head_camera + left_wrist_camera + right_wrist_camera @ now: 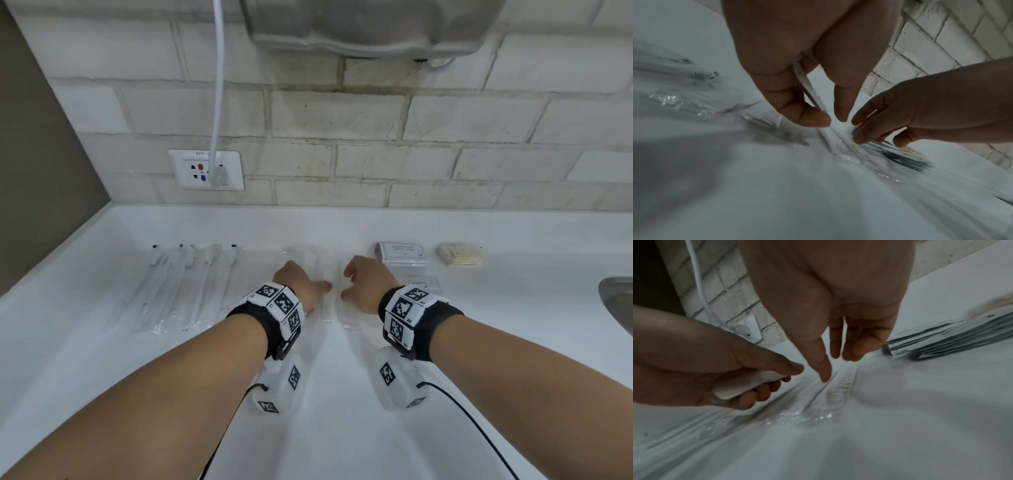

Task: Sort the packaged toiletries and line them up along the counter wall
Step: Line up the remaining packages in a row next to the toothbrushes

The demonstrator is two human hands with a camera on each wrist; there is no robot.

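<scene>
The left hand (301, 287) was closed around a slim white wrapped packet (748, 384), thumb on top and the other fingers curled beneath it, so the packet lay along the palm with its end poking out past the fingertips; the right wrist view showed this plainly, while from the head view the packet was mostly hidden under the hand. The right hand (366, 284) held nothing: its fingers (824, 368) hung straight and slightly spread, the tips coming down onto clear-wrapped white packets (337, 308) lying flat on the white counter (342, 394), directly between the two hands. Whether those fingertips pressed the wrap or only brushed it could not be told. The two hands were close together, nearly touching, near the middle of the row of goods. To the left of the left hand lay a group of long, thin items in clear sleeves (185, 287), side by side with their far ends toward the wall. To the right of the right hand sat a stack of grey sachets (402, 253) printed with shampoo and conditioner lettering, and just in front of it another flat pack (423, 284), partly hidden by the right wrist. Farther right was a small bag of pale beige pieces (459, 254), apart from the sachets. A socket plate (205, 169) with a white cable sat on the brick wall behind.
</scene>
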